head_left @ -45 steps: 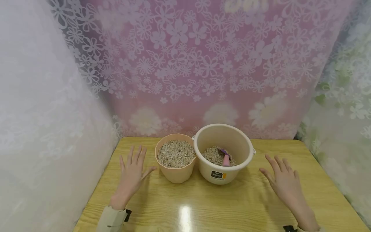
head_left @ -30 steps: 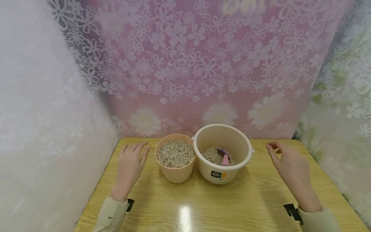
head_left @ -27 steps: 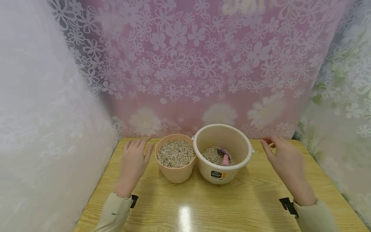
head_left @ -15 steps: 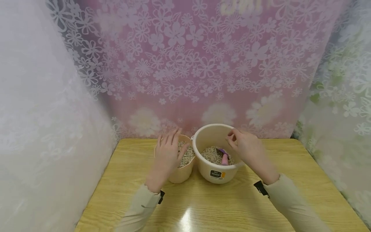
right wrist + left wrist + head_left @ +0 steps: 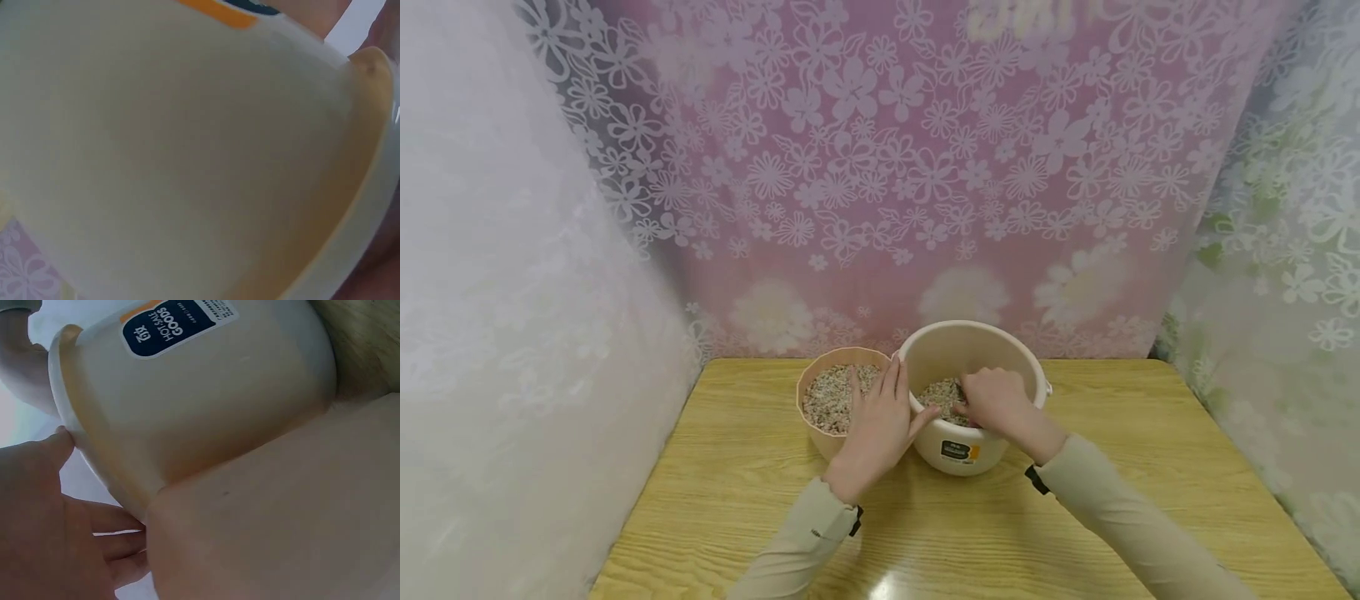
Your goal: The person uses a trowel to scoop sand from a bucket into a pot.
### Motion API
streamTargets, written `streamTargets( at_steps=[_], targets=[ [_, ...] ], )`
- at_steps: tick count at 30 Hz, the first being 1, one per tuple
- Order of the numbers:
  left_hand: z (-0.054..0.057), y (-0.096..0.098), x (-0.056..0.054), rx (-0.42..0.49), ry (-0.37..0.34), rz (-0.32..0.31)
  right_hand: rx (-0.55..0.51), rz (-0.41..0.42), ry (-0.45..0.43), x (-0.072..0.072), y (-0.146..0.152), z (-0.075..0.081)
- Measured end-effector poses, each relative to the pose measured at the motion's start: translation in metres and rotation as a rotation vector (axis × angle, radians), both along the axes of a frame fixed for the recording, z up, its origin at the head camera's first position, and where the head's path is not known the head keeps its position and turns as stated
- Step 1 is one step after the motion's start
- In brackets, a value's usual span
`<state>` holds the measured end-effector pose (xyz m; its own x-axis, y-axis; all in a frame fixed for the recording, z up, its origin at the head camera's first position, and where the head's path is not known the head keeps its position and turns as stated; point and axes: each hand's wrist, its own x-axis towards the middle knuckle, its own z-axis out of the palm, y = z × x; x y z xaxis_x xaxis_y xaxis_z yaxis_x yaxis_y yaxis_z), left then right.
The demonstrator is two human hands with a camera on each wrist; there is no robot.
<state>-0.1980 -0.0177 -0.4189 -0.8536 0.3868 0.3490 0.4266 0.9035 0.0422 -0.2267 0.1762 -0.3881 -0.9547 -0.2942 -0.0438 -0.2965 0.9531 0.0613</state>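
Note:
A cream bucket (image 5: 934,454) stands on the table, with speckled beige granules (image 5: 938,400) low inside it. Against its left side is a peach pot (image 5: 824,442), filled near the rim with similar granules. My right hand (image 5: 1000,404) reaches into the bucket, fingers curled round the pink handle of a small scoop (image 5: 975,425), which it mostly hides. Over the gap between the vessels, my left hand (image 5: 880,421) rests on the bucket's left rim, fingers extended. Its thumb (image 5: 59,447) touches the rim in the left wrist view. Bucket wall (image 5: 187,137) fills the right wrist view.
The wooden table (image 5: 737,500) carries both vessels near its back edge. A pink flowered curtain (image 5: 850,208) hangs right behind them, with pale sheets (image 5: 535,333) at the sides. The bucket's handle joint (image 5: 1048,389) sticks out at right.
Both hands have moved inward from the table's sides. The right hand has gone down into the bucket and taken hold of the scoop; the left has crossed over the pot to the bucket's rim.

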Motion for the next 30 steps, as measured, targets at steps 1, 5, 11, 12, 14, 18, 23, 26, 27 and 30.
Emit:
streamTargets(
  at_steps=[1, 5, 11, 12, 14, 18, 23, 26, 27, 30],
  targets=[
    [0.000, 0.000, 0.000, 0.003, -0.004, -0.001, 0.018, -0.001, -0.014, 0.000, -0.001, 0.001],
    [-0.002, -0.001, -0.001, 0.012, -0.006, -0.008, 0.056, 0.003, -0.062, -0.002, -0.004, 0.005],
    [-0.003, -0.001, -0.002, 0.015, -0.012, -0.009, 0.071, 0.026, -0.087, -0.006, -0.005, 0.009],
    [-0.003, -0.001, -0.002, 0.021, -0.015, -0.011, 0.075, 0.023, -0.092, -0.007, -0.005, 0.010],
    [-0.002, 0.000, -0.002, 0.030, -0.019, -0.015, 0.087, 0.017, -0.100, -0.009, -0.005, 0.010],
    [-0.002, 0.001, -0.001, 0.026, -0.016, -0.016, 0.141, 0.000, -0.075, -0.011, -0.002, 0.011],
    [-0.004, 0.000, -0.002, 0.024, -0.003, -0.012, 0.251, -0.009, 0.079, -0.009, 0.004, 0.011],
    [-0.005, 0.000, -0.002, 0.033, 0.005, -0.012, 0.264, 0.003, 0.243, -0.007, 0.007, 0.007],
    [-0.005, -0.001, -0.002, 0.031, 0.007, -0.012, 0.256, 0.006, 0.286, -0.007, 0.008, 0.006],
    [-0.005, -0.002, -0.003, 0.033, 0.005, -0.011, 0.265, 0.002, 0.356, -0.009, 0.010, 0.002]
  ],
)
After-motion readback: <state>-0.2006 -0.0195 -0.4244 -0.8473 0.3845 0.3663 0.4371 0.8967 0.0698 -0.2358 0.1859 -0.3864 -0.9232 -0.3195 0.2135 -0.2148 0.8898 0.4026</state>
